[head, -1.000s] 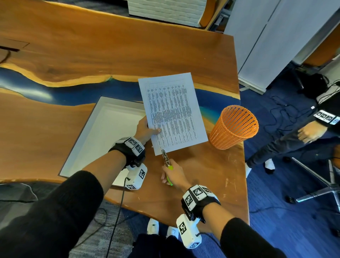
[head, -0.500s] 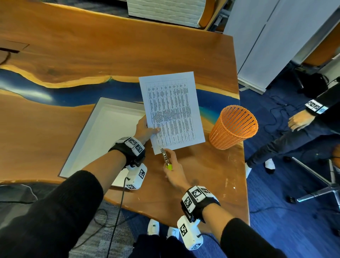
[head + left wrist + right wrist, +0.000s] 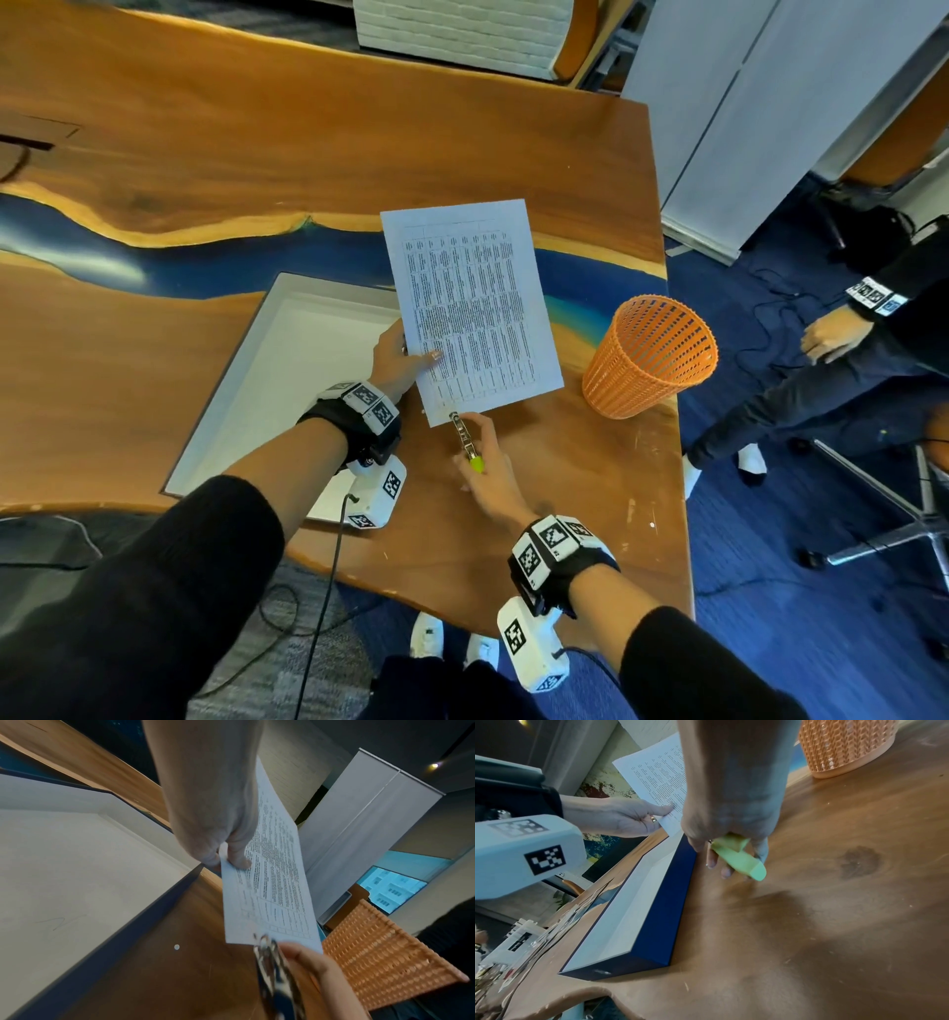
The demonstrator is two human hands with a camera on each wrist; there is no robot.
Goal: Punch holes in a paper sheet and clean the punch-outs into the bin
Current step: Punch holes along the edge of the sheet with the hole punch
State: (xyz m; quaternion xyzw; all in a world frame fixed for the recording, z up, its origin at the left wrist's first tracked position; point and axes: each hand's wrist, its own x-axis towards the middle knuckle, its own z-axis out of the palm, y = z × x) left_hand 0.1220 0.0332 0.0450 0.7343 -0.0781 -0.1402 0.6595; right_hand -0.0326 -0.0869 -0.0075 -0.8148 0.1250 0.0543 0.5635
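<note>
A printed paper sheet (image 3: 470, 308) is held above the wooden table (image 3: 205, 128); my left hand (image 3: 398, 357) pinches its left edge, thumb on top (image 3: 237, 854). My right hand (image 3: 488, 462) grips a metal hole punch with green handles (image 3: 466, 439), whose head meets the sheet's near edge by the left corner (image 3: 264, 941). In the right wrist view the green handles (image 3: 739, 858) stick out from under my curled fingers. The orange mesh bin (image 3: 649, 354) stands upright to the right of the sheet. One small white punch-out (image 3: 176, 947) lies on the table below the sheet.
A shallow white tray with dark blue sides (image 3: 287, 380) lies on the table left of my hands. The table's right edge (image 3: 678, 411) is just past the bin. Another person sits to the right, one hand (image 3: 832, 331) visible, near a chair base (image 3: 898, 519).
My right hand has moved the punch up to the sheet's near edge. The sheet has turned slightly, its near edge swinging toward the punch. The person on the right moved their hand.
</note>
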